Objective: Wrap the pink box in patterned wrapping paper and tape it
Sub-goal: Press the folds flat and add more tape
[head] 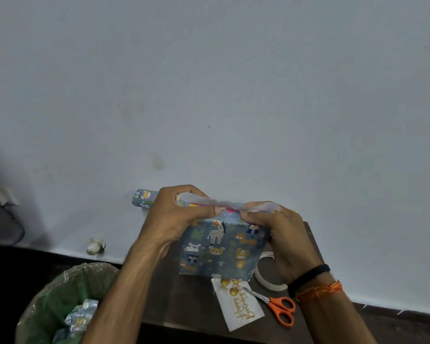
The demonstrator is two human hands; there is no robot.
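The box (221,247) stands on the dark table, covered on its near face by blue wrapping paper printed with animals. A sliver of pink (230,209) shows at its top edge. My left hand (176,217) pinches the paper's white upper edge at the top left. My right hand (273,227) pinches the same edge at the top right. Both hands pull the paper flaps together over the top. A roll of tape (268,279) lies just right of the box, partly behind my right wrist.
Orange-handled scissors (281,310) and a white greeting card (241,306) lie in front of the box. The wrapping paper roll (144,197) lies against the wall behind. A bin (60,304) lined with plastic, holding paper scraps, stands at lower left. The table (184,299) is small.
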